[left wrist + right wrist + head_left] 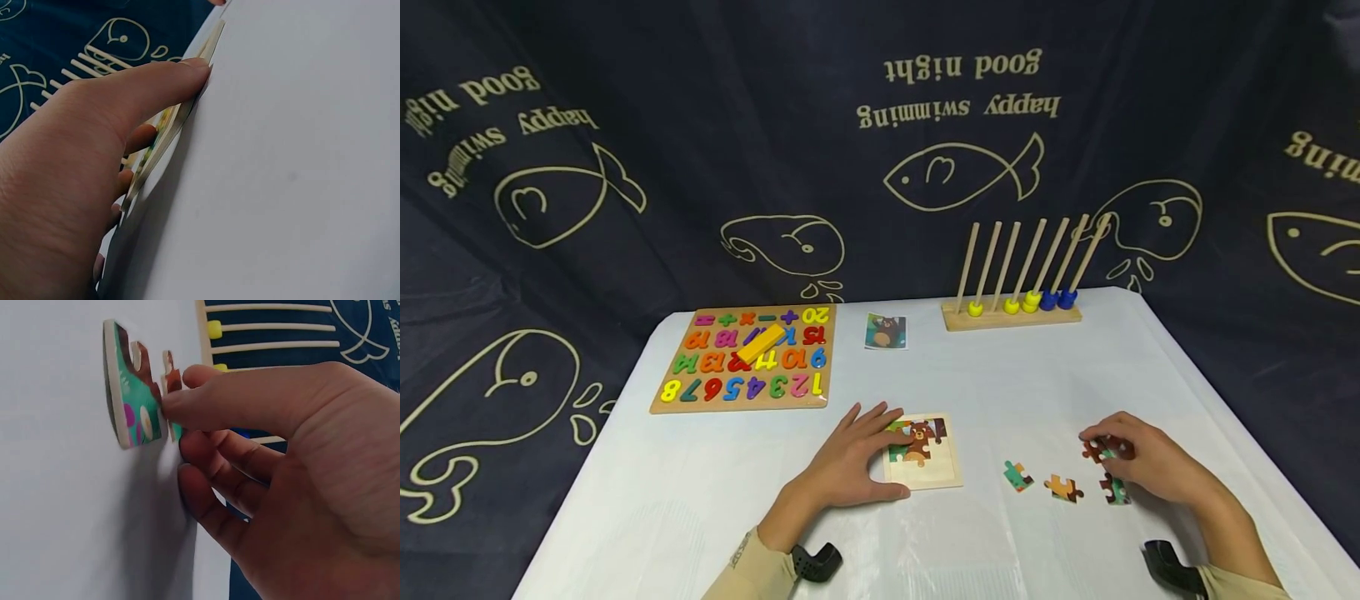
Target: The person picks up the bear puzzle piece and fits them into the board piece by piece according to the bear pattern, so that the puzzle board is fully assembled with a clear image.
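Note:
A square wooden puzzle tray (936,472) lies on the table, partly filled with a brown bear picture. My left hand (856,462) rests at its left side, index finger over the picture and thumb along the near edge. In the left wrist view the thumb (169,84) presses the tray's rim. To the right, my right hand (1153,458) pinches a brown and green jigsaw piece (174,381) between thumb and fingers. Just below it lies another jigsaw piece (134,400), green and brown. Further left are an orange-brown piece (1063,488) and a green piece (1018,476).
A wooden number board (741,400) with a yellow block (761,343) on top stands at the back left. A small bear picture card (886,332) lies behind the tray. At the back right stands a bead rack (1011,320) with upright rods. Dark patterned cloth borders the white table.

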`<control>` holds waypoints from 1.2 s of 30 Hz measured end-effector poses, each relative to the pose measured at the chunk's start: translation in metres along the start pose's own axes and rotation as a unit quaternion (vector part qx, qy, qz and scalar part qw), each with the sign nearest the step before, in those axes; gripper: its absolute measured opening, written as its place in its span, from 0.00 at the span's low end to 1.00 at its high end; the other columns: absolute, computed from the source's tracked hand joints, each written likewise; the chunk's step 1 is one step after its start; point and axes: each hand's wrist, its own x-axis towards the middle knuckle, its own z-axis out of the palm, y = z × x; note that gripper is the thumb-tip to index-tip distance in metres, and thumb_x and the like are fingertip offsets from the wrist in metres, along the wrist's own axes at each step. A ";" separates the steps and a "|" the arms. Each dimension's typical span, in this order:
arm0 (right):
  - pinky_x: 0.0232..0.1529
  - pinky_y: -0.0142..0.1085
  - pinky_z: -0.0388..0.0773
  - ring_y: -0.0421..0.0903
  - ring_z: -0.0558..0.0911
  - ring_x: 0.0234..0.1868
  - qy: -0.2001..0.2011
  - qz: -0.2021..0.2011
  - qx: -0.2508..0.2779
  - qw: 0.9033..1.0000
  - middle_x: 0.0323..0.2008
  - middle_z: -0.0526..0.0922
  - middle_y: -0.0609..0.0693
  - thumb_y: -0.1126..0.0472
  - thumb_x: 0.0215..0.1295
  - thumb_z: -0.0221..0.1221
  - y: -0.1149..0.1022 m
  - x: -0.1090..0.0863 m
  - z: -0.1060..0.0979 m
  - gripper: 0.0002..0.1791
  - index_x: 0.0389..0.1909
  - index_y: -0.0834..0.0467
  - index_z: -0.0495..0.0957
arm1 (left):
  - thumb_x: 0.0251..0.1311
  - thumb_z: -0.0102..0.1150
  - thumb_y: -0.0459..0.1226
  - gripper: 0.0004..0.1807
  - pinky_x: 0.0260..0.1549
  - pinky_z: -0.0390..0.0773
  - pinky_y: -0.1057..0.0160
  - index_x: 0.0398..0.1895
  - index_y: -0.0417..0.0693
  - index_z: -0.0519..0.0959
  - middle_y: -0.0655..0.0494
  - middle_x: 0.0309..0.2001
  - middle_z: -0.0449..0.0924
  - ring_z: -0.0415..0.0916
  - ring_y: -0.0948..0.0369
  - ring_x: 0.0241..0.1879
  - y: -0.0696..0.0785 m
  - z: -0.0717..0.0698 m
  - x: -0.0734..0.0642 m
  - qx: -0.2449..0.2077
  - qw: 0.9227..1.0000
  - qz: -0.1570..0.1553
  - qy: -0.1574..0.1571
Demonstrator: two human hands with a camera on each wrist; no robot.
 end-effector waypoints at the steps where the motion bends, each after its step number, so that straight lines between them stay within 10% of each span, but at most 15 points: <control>1: 0.30 0.31 0.73 0.38 0.73 0.34 0.002 0.002 -0.001 1.000 0.42 0.75 0.48 0.71 0.53 0.67 0.001 0.000 0.000 0.21 0.49 0.55 0.81 | 0.46 0.54 0.73 0.39 0.68 0.44 0.44 0.62 0.71 0.73 0.59 0.72 0.58 0.48 0.55 0.72 0.000 0.000 0.000 0.000 1.000 -0.001 -0.001; 36: 0.31 0.31 0.74 0.40 0.72 0.33 -0.017 0.029 0.048 0.998 0.38 0.77 0.46 0.59 0.56 0.69 -0.015 0.018 0.014 0.17 0.47 0.55 0.82 | 0.48 0.55 0.71 0.38 0.68 0.46 0.43 0.62 0.68 0.73 0.57 0.72 0.58 0.49 0.53 0.72 0.003 -0.001 0.001 -0.007 1.000 0.004 0.003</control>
